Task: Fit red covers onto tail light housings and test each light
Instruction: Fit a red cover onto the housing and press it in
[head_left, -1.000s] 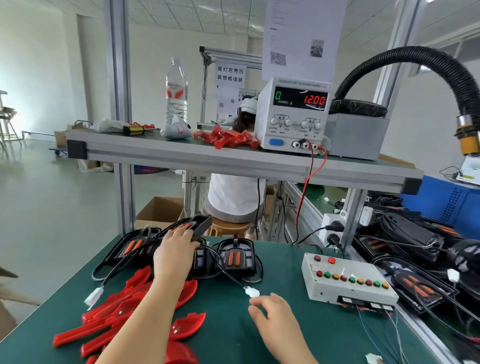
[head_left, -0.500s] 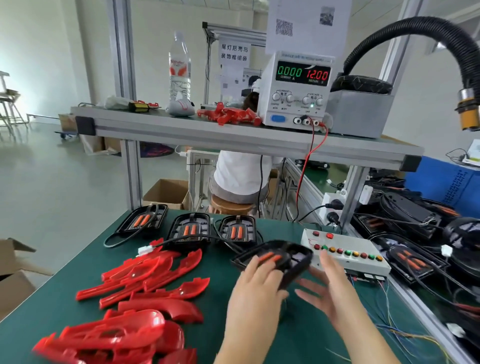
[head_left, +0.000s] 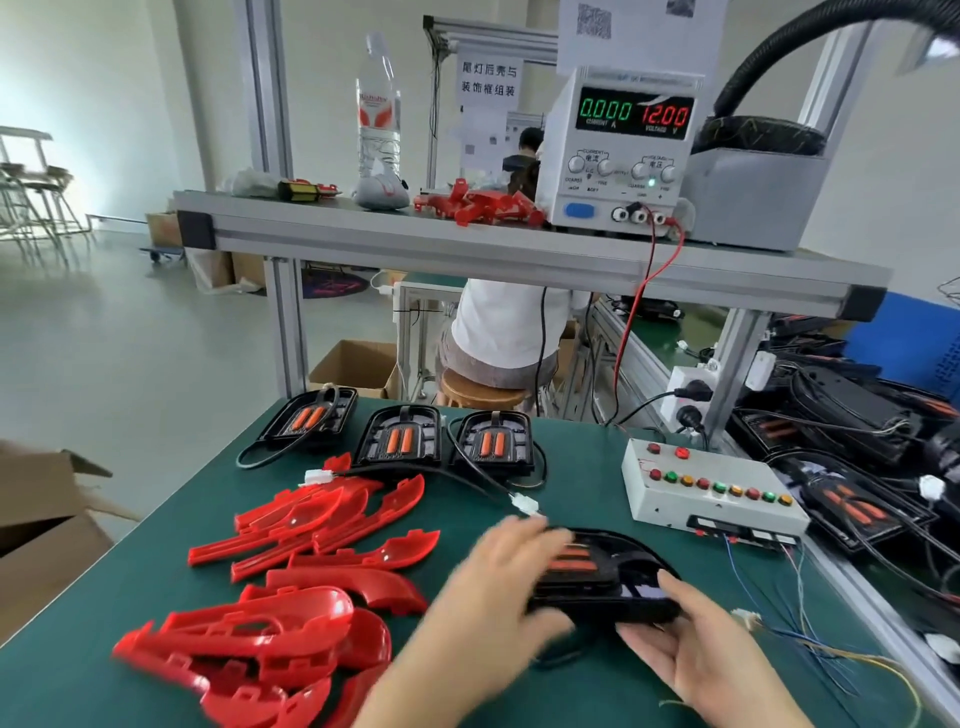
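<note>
A black tail light housing (head_left: 621, 569) with orange strips is held low over the green table (head_left: 597, 467) at front centre. My left hand (head_left: 493, 587), blurred by motion, grips its left end, fingers on top and thumb below. On the right end, my right hand (head_left: 696, 660) grips with its thumb on the rim. A pile of several red covers (head_left: 311, 571) lies to the left. Three more black housings (head_left: 400, 441) sit in a row at the table's back, their cables ending in white connectors (head_left: 524, 503).
A white test box (head_left: 711, 493) with coloured buttons sits at the right, loose wires trailing from it. A power supply (head_left: 623, 150) reading 12.00 stands on the upper shelf beside a water bottle (head_left: 378, 109). More black housings (head_left: 857, 509) are heaped off the right edge. A person sits behind the bench.
My left hand lifted one housing from the back row and carried it to the front centre. My right hand came in and took hold of its right end.
</note>
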